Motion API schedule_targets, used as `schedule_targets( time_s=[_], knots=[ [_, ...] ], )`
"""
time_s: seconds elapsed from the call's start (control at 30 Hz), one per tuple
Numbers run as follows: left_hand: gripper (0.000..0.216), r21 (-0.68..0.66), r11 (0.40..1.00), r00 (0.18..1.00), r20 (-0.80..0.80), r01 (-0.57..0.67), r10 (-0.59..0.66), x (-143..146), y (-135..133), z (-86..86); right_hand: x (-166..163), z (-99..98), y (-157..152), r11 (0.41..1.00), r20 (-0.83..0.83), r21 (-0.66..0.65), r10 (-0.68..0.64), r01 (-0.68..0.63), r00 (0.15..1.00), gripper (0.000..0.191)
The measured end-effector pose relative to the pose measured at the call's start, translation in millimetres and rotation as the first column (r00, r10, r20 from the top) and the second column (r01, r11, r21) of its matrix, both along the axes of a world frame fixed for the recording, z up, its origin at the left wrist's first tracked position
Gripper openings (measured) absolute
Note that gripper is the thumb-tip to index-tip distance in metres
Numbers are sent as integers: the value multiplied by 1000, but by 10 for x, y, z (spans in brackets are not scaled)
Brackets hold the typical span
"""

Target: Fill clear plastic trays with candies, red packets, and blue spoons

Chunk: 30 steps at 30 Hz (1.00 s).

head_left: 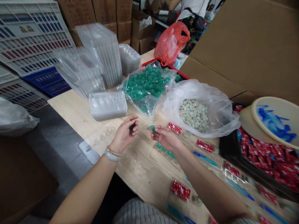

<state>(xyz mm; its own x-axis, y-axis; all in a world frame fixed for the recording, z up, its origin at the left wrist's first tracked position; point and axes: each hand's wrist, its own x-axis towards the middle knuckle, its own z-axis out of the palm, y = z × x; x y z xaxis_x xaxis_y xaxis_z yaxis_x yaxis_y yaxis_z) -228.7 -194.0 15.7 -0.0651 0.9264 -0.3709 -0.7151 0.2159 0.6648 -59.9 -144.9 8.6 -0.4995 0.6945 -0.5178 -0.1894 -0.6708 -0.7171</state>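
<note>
My right hand (166, 137) pinches a small green plastic piece (152, 129) between thumb and fingertips, above the wooden table. My left hand (126, 132), wearing a bangle (112, 154), is curled around something small and dark (132, 127) that I cannot make out. Just beyond both hands lies an open clear bag of green pieces (149, 82). Beneath my right hand, several green pieces (164, 150) sit in a clear tray. A clear plastic tray (99, 135) lies to the left of my left hand.
Clear trays (107, 104) are stacked at the back left. A white bag (217, 124) holds small striped pieces (193, 115). At right are a tub (247, 116) of blue items and red packets (268, 155). Trays with red packets (180, 190) line the table's right. A person (195, 9) stands behind.
</note>
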Motion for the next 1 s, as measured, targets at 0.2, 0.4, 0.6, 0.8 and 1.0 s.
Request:
schedule_targets(
  time_s=[0.2,0.4,0.6,0.8,1.0],
  knots=[
    [22,-69,981,810,-556,181,-188,237,5,-103,-83,30,-79,989,71,149,-27,16,997,25],
    [22,-35,948,799,-529,315,-285,271,8,-124,-122,18,-93,923,151,385,-88,23,985,27],
    [13,-26,982,703,-695,187,-152,394,-24,-81,-162,-38,-115,873,240,483,-202,64,949,27],
    [22,102,990,577,-816,95,29,444,-85,-108,-132,19,-250,842,200,538,-170,38,965,21],
    [19,186,972,575,-815,142,72,437,-176,-71,-113,43,-326,925,60,340,-203,171,977,23]
  ],
)
